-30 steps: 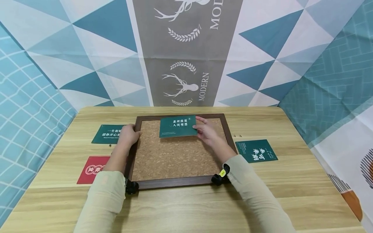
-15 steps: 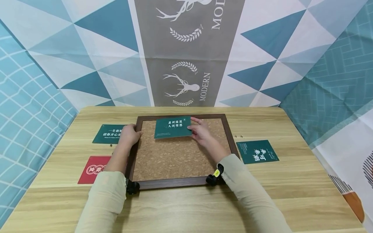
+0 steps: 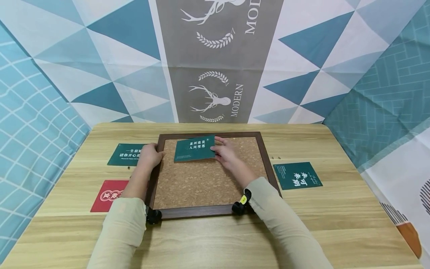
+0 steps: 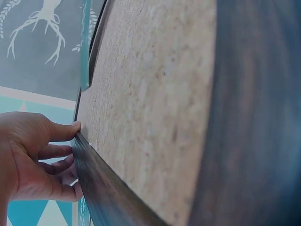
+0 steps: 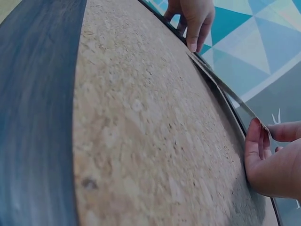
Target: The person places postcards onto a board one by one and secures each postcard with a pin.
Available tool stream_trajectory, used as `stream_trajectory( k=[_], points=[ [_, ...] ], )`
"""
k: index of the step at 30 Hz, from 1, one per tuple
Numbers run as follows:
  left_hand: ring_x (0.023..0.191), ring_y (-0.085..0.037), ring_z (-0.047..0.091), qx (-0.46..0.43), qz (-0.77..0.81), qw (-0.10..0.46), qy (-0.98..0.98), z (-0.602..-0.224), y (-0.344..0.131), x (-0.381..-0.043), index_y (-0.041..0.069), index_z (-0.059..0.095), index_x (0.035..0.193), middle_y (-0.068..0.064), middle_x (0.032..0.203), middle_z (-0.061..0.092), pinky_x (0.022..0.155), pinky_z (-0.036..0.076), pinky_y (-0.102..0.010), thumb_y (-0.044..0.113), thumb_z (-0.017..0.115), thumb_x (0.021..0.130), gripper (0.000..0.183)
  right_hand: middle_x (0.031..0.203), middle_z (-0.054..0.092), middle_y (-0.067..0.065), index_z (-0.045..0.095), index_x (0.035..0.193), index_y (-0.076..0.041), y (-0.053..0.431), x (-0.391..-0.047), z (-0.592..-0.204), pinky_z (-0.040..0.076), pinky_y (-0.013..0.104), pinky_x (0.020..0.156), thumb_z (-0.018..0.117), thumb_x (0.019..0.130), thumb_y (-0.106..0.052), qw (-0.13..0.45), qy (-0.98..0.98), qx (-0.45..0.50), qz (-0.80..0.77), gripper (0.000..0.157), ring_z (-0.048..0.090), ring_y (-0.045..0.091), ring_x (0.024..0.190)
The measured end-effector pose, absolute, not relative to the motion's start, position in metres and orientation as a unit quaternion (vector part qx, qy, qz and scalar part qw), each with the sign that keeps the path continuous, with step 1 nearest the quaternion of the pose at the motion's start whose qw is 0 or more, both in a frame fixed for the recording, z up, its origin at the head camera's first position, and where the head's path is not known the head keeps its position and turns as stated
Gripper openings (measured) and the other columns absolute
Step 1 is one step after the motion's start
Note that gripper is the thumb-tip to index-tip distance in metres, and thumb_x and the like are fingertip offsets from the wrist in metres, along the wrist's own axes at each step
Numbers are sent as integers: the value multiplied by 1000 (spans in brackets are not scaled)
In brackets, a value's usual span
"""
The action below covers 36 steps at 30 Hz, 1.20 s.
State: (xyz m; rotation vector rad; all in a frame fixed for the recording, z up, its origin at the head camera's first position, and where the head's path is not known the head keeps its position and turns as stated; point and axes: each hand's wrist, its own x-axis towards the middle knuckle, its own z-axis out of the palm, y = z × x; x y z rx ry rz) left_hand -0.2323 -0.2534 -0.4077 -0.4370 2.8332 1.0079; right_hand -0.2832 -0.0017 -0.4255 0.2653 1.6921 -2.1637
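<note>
A cork board (image 3: 198, 188) in a dark brown wooden frame lies on the table. My left hand (image 3: 149, 156) grips the frame's left side; in the left wrist view its thumb is on the frame's top and the fingers bend at the outer side. With my right hand (image 3: 227, 152) I pinch the right end of a dark green card (image 3: 189, 152) printed with white characters. The card is over the upper left of the cork. In the right wrist view the card (image 5: 235, 96) appears edge-on and slanted; whether its far end touches the cork I cannot tell.
Left of the board lie another green card (image 3: 122, 154), partly behind my left hand, and a red card (image 3: 105, 196), partly behind my arm. A third green card (image 3: 297, 175) lies right of the frame. Tiny dark bits dot the wooden table (image 3: 215, 243).
My right hand has carried the green card leftward and slightly down over the cork, and the card has tilted a little. My left hand has stayed on the frame.
</note>
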Motion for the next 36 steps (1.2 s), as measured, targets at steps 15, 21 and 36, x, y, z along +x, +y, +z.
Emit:
stream_trajectory(
  k=[15, 21, 36],
  points=[
    [107, -43, 54, -144, 322, 48, 935, -406, -253, -232, -11, 39, 135, -33, 122, 50, 85, 49, -52, 18, 50, 96, 49, 117, 63, 21, 48, 134, -2, -4, -284, -426, 53, 22, 66, 59, 83, 7, 173, 739, 14, -651, 52, 65, 18, 89],
    [107, -43, 54, -141, 325, 47, 934, -406, -252, -231, -12, 39, 134, -33, 121, 50, 85, 50, -52, 18, 50, 96, 49, 107, 66, 21, 51, 130, 2, -5, -283, -424, 55, 24, 64, 63, 83, 4, 155, 784, 2, -602, 49, 67, 22, 87],
    [109, -44, 53, -142, 327, 53, 933, -406, -253, -232, -11, 37, 136, -33, 123, 49, 86, 49, -52, 18, 49, 97, 50, 114, 60, 18, 53, 128, 3, -5, -279, -415, 55, 23, 61, 64, 86, -5, 155, 820, -10, -551, 43, 59, 14, 72]
  ],
)
